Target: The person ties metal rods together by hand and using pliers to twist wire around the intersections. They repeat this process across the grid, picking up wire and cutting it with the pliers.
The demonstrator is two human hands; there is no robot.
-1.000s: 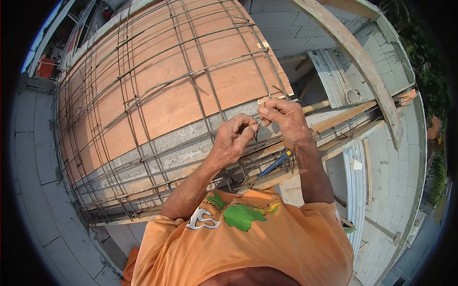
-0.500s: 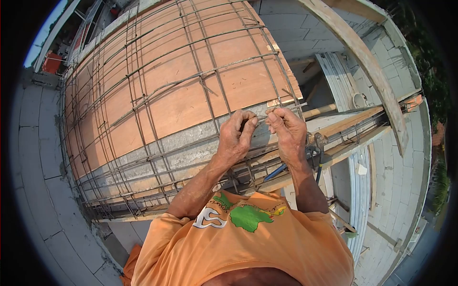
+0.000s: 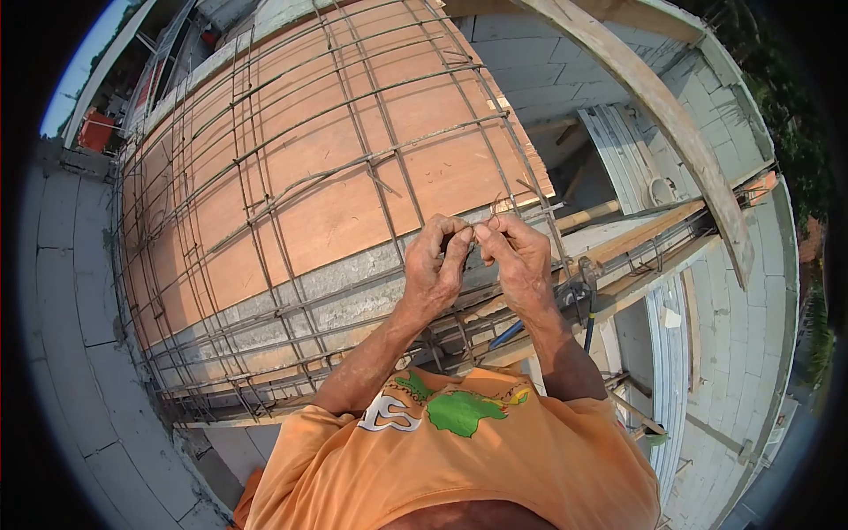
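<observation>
Orange plywood (image 3: pixel 331 225) spreads beneath a lattice of steel bars (image 3: pixel 371 157) as you bring both hands together at the centre of the frame, just above the strip of bare concrete (image 3: pixel 353 268). Your left hand (image 3: pixel 433 269) is closed in a pinch of thumb and forefinger; your right hand (image 3: pixel 523 265) mirrors it, fingertips almost touching. What appears to be a thin dark wire (image 3: pixel 472 226) is gripped between them, though fingers hide most of it. Such a fine strand could slip from bare fingertips, kink under uneven pull or prick the skin with a cut end; dropped, it could fall among the bars below. Right of centre, the blue-handled pincers (image 3: pixel 506 334) lie partly hidden beneath your right forearm, beside the timber (image 3: pixel 623 240), where a careless elbow could knock them loose. Bar ends near your right knuckles could scrape them.
</observation>
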